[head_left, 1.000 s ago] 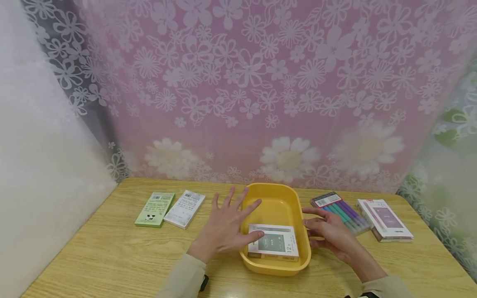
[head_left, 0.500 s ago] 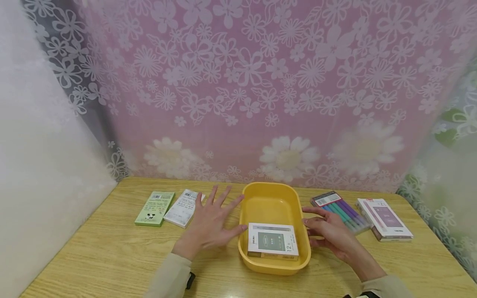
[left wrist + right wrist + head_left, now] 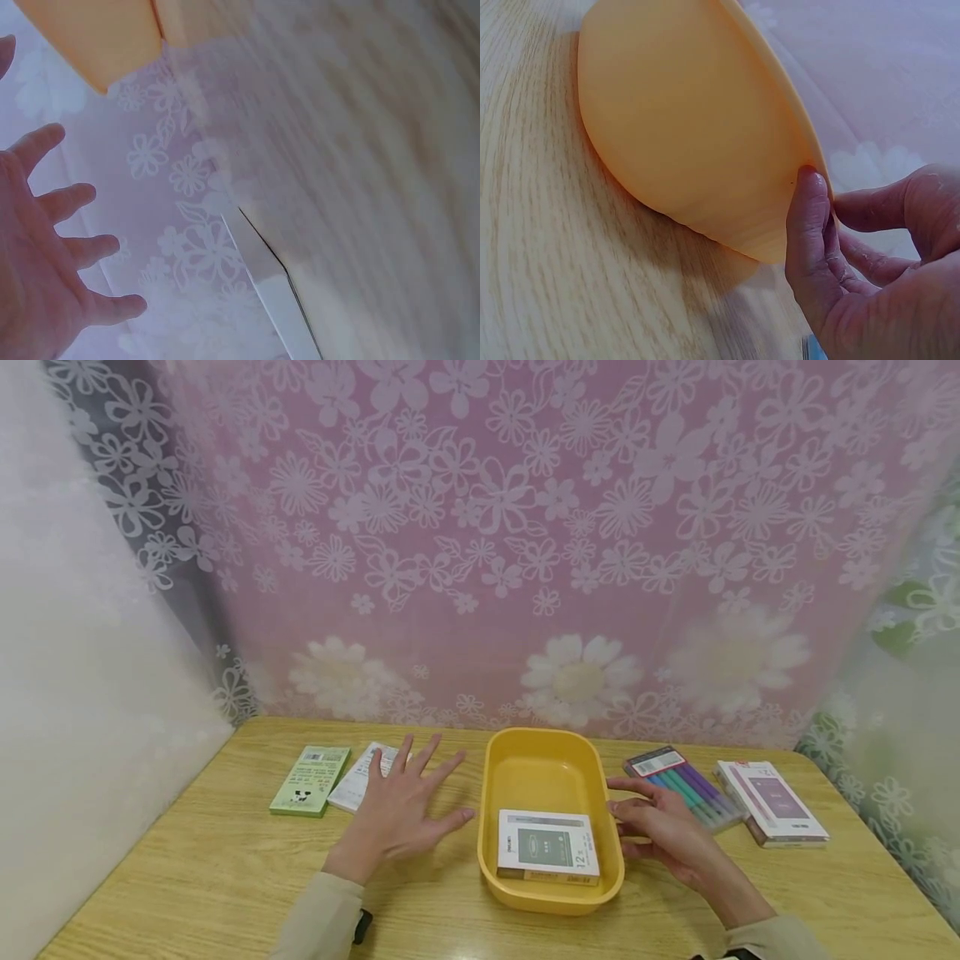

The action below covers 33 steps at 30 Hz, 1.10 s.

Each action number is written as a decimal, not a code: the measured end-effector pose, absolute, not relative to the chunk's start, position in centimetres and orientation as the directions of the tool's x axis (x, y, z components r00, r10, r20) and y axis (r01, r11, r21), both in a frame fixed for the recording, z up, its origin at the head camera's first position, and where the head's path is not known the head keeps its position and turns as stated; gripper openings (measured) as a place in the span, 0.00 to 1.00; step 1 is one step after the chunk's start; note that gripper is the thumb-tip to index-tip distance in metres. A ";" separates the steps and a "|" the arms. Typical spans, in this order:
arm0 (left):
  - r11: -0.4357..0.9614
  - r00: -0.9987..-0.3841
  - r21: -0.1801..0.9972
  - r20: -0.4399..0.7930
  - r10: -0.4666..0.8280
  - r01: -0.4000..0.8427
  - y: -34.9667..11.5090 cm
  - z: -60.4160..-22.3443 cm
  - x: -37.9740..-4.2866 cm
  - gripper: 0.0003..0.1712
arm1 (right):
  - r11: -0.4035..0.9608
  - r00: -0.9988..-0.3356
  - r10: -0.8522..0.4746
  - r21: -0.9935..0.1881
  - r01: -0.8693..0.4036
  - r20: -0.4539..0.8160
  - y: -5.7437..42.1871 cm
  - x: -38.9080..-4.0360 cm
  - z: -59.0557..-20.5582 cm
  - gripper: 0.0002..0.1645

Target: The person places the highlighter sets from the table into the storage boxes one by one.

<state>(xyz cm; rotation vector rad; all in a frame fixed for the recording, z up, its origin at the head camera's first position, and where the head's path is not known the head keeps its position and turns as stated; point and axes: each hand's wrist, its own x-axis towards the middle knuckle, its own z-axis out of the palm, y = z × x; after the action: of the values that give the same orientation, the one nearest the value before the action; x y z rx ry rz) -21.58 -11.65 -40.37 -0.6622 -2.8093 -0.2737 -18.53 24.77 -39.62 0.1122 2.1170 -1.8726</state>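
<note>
My left hand (image 3: 397, 814) hovers palm down with its fingers spread, left of the yellow plastic basin (image 3: 551, 903). Its fingertips overlap a white printed box (image 3: 349, 793) in the head view. Beside that box lies a green printed box (image 3: 307, 783) with a small cow-like picture. On the basin's right side, my right hand (image 3: 663, 827) holds the rim, with the thumb at the edge and a finger against the outer wall (image 3: 682, 112). Inside the basin, toward the near end, lies a white box (image 3: 550, 847) with a grey-green panel marked 12.
To the right of the basin is a clear pack of blue, green and purple pens (image 3: 686, 785). A white box with a purple panel (image 3: 772, 802) lies farther right. All rest on a wooden table (image 3: 187, 860), before a pink flowered curtain (image 3: 480, 568).
My left hand has moved left, from over the basin's left rim to the table near the white printed box. My right hand stays at the rim, and the basin keeps its place.
</note>
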 end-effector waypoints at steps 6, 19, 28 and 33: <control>0.893 -0.879 0.114 0.269 0.393 0.435 -12.8 -40.2 -21.8 0.45 | 0.142 -0.949 -0.147 -0.955 0.259 -0.279 24.7 -18.5 -39.6 0.39; 0.920 -0.918 0.139 0.215 0.333 0.366 -15.1 -40.1 -22.7 0.46 | 0.145 -0.947 -0.143 -0.952 0.268 -0.288 24.7 -18.4 -39.7 0.40; 0.934 -0.942 0.150 0.148 0.303 0.324 -16.9 -40.3 -23.6 0.46 | 0.142 -0.948 -0.144 -0.954 0.263 -0.283 24.7 -18.4 -39.6 0.39; 0.941 -0.956 0.172 0.093 0.277 0.290 -17.3 -40.4 -24.2 0.47 | 0.135 -0.946 -0.144 -0.953 0.272 -0.291 24.7 -18.3 -39.7 0.39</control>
<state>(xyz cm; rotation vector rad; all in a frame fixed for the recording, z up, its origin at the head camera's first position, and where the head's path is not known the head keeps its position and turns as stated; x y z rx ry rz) -24.21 -17.34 -40.39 -0.4429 -3.0285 -0.2838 -18.34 24.73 -39.70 0.1244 2.1056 -1.8765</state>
